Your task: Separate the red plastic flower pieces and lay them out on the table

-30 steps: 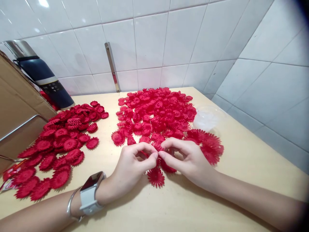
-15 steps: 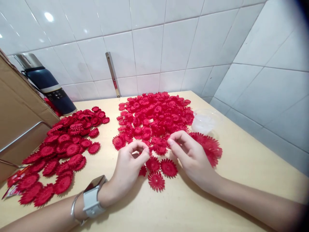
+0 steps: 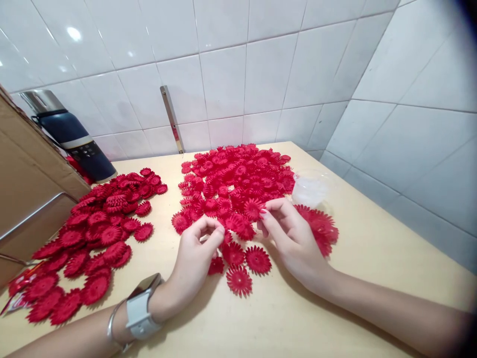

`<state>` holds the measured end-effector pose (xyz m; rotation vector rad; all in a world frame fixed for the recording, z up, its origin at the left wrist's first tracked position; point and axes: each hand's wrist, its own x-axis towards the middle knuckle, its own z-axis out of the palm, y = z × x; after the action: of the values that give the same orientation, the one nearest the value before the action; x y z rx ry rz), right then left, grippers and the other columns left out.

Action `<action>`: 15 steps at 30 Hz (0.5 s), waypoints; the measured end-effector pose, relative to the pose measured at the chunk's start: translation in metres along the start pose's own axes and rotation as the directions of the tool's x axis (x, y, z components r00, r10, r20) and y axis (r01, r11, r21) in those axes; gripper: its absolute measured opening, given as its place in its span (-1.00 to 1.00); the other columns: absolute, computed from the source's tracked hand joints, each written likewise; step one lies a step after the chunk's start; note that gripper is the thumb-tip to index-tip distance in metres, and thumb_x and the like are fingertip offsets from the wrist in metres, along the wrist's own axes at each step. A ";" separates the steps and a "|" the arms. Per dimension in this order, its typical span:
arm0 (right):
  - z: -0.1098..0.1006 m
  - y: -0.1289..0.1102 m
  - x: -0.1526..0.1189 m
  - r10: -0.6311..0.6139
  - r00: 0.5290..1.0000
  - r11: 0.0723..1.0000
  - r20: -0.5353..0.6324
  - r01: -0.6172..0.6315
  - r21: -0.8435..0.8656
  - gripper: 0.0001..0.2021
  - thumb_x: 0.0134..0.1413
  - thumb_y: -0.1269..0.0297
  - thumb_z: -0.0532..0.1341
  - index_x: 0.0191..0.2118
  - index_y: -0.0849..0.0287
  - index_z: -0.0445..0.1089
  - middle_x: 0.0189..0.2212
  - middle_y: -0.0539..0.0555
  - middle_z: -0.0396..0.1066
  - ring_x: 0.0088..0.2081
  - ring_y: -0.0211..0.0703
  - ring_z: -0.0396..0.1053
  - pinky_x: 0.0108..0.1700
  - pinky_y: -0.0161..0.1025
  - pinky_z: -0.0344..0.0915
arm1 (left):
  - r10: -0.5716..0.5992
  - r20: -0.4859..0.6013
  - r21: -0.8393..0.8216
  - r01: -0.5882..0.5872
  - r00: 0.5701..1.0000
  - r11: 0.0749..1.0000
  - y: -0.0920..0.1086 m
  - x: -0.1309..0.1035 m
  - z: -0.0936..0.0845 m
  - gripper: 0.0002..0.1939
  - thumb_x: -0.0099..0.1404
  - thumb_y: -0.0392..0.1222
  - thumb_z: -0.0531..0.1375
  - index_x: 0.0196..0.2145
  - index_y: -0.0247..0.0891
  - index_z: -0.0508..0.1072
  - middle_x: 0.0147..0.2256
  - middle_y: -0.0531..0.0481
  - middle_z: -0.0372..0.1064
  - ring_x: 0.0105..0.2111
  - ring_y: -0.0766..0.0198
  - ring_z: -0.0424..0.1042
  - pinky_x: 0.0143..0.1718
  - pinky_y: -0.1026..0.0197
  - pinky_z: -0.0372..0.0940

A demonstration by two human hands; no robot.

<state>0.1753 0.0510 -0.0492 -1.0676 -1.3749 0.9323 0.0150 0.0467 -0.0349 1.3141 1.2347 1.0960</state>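
My left hand (image 3: 201, 251) is closed in a pinch, thumb against forefinger; anything between the tips is too small to make out. My right hand (image 3: 288, 233) pinches the edge of a red scalloped paper-like flower (image 3: 253, 209) in front of the large pile. Below and between both hands, loose red flowers (image 3: 239, 280) with notched edges and a small centre hole lie flat on the table. Behind the hands spreads the large pile of red flowers (image 3: 238, 171). Some bigger, layered red flowers (image 3: 320, 228) sit partly hidden behind my right hand.
On the left, stacked red flowers (image 3: 97, 219) form a second heap beside a cardboard box (image 3: 30, 169). A dark blue flask (image 3: 76, 139) leans at the back left. A clear plastic container (image 3: 311, 188) stands right of the pile. Tiled walls (image 3: 223, 74) border the table (image 3: 298, 318).
A red flower now shows at my right fingertips, which have risen slightly. My left hand stays pinched in nearly the same place. The whole view has shifted a little.
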 end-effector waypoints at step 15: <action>-0.002 0.000 0.003 -0.136 0.991 0.966 0.005 0.134 -0.220 -0.89 0.05 0.48 0.04 -0.35 0.13 0.23 -0.33 0.05 0.27 -0.26 -0.15 0.25 -0.28 -0.20 0.24 | 0.260 -0.030 -0.063 -0.262 0.965 0.963 0.007 -0.009 -0.004 -0.87 0.24 -0.20 0.06 -0.46 -0.22 0.27 -0.50 0.11 0.22 -0.48 0.37 0.21 -0.45 0.33 0.14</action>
<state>0.1775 0.0541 -0.0485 -1.1262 -1.5484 0.6850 0.0116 0.0384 -0.0276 1.4461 1.0508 1.3287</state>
